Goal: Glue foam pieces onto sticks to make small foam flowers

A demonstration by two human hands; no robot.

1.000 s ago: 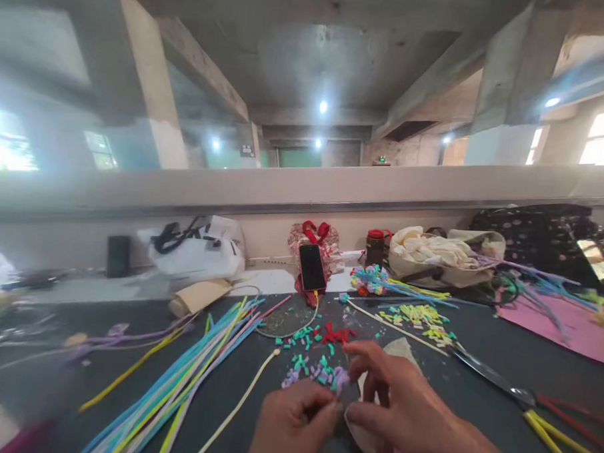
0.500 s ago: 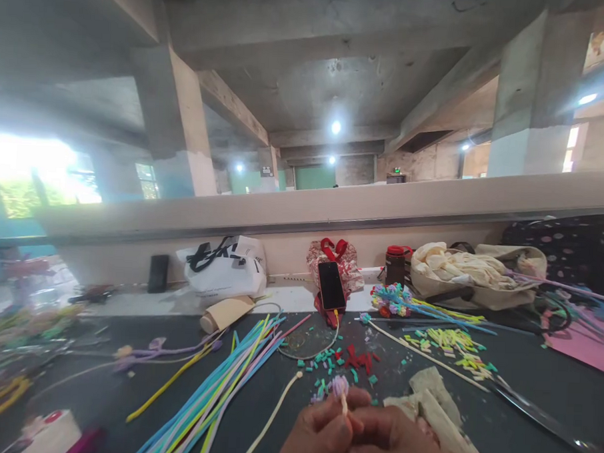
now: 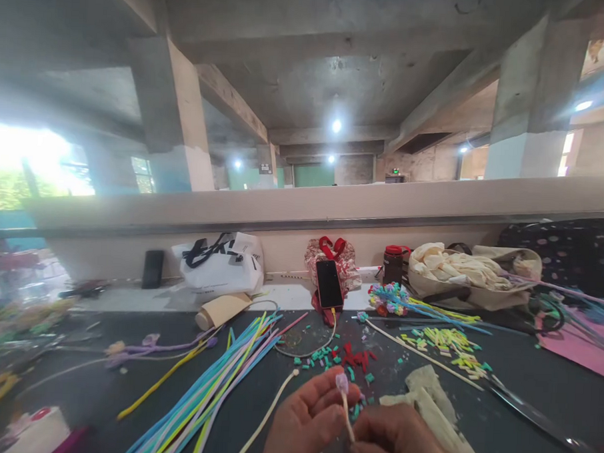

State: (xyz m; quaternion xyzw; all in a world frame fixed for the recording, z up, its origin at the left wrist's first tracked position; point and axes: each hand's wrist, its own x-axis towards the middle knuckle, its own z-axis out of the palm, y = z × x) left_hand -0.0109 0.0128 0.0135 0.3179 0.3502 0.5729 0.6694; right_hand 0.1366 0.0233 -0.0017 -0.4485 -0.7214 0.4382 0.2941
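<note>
My two hands work on a small pipe-cleaner flower (image 3: 342,383) with a lilac head and a cream stem, held upright at the lower middle. My left hand (image 3: 306,417) is curled round the stem, its fingers behind the lilac head and its thumb beside the stem. Lower down, my right hand (image 3: 406,435) pinches the stem's bottom end; the grip is partly hidden. Behind the hands lie red cut pieces (image 3: 355,357) and teal cut pieces (image 3: 321,356). A loose cream stem (image 3: 268,415) with a knobbed tip lies left of my left hand.
Long coloured pipe cleaners (image 3: 215,389) fan out at left. A phone (image 3: 330,284) leans on a patterned bag. Finished-looking flower heads (image 3: 389,297), yellow cut pieces (image 3: 444,343), scissors (image 3: 538,417) and a crumpled cloth (image 3: 437,406) lie to the right. A bottle (image 3: 393,265) stands behind.
My right hand has slid down the stem, so more of it shows. My left fingers have risen and spread behind the lilac head. The view has shifted slightly.
</note>
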